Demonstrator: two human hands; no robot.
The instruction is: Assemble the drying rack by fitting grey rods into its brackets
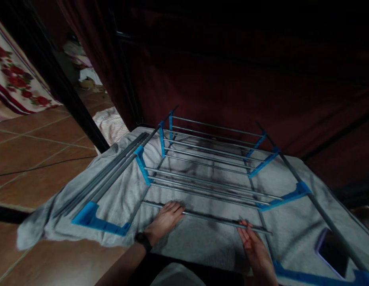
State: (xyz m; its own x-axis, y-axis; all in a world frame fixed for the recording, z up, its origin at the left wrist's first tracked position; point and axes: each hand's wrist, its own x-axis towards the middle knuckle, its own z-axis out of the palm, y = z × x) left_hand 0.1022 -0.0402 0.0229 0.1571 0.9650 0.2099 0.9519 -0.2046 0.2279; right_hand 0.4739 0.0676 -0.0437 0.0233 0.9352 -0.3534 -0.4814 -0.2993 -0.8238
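A thin metal rod [212, 217] runs across the near side of a rack frame, low over the grey blanket. My left hand [168, 218], palm down with a dark band at the wrist, is closed over the rod left of its middle. My right hand [252, 242] grips the same rod near its right end, palm turned partly up. Beyond my hands, several metal rods [206, 188] span between blue plastic brackets on the left and right poles. The nearest left bracket [96, 222] and nearest right bracket [309, 276] have no rod between them.
Several loose grey tubes [103, 174] lie along the left of the blanket [115, 202]. A phone [333, 250] rests at the right, partly behind a pole. Dark red curtains [220, 87] hang behind. Brown floor tiles [38, 153], crossed by a cable [53, 169], show at left.
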